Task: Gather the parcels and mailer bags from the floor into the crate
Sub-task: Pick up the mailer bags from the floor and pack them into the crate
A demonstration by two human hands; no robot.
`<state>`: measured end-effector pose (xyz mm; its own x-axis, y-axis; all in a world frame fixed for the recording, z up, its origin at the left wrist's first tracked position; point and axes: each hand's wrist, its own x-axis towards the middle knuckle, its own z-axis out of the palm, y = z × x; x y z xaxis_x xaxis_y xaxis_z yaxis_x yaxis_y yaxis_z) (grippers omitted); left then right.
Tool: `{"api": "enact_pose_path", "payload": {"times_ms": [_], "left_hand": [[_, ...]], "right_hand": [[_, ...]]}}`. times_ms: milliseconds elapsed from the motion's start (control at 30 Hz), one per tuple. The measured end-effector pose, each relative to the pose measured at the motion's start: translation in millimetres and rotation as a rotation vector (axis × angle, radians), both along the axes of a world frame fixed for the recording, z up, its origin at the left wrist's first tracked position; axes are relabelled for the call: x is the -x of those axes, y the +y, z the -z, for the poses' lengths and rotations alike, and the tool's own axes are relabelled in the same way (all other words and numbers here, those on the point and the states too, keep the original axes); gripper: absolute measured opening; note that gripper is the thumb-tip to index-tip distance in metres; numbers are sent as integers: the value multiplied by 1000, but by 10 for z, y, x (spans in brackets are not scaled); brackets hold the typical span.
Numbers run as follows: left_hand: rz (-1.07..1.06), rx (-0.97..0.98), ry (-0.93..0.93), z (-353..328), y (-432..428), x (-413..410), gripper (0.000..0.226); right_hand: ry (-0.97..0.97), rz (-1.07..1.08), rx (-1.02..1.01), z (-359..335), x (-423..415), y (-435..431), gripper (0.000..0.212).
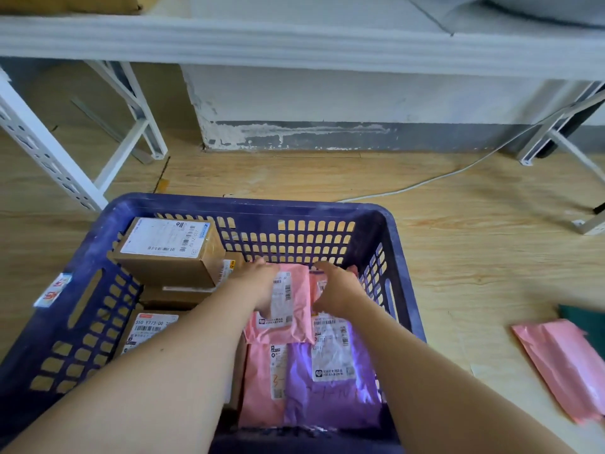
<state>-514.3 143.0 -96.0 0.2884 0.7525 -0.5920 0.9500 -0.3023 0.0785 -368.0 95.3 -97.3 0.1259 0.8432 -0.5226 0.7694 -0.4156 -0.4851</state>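
Observation:
A dark blue slotted crate (pixel 402 257) stands on the wooden floor in front of me. Cardboard parcels (pixel 170 250) with white labels are stacked in its left half. Pink mailer bags (pixel 291 309) and a purple mailer bag (pixel 330 398) lie in its right half. Both arms reach into the crate. My left hand (pixel 262 283) grips the left edge of the top pink mailer bag. My right hand (pixel 337 290) rests on another pink bag beside it, fingers curled over its far edge. One more pink mailer bag (pixel 563 365) lies on the floor to the right.
White metal shelving legs (pixel 49 152) stand at the left and right, with a shelf board (pixel 294 44) overhead. A white cable (pixel 425 181) runs across the floor behind the crate. A dark green object (pixel 586 322) lies by the floor bag at the right edge.

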Motion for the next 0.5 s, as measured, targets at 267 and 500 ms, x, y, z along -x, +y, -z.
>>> {"api": "enact_pose_path", "payload": {"times_ms": [267,500], "left_hand": [[105,-144,-100,-888,-176,-210,59],[167,-290,-451,-1502,-489,-722,39]], "right_hand": [[-24,74,-304,-878,-149,-321,42],[-130,158,-489,-1539,-425,-827,33]]}}
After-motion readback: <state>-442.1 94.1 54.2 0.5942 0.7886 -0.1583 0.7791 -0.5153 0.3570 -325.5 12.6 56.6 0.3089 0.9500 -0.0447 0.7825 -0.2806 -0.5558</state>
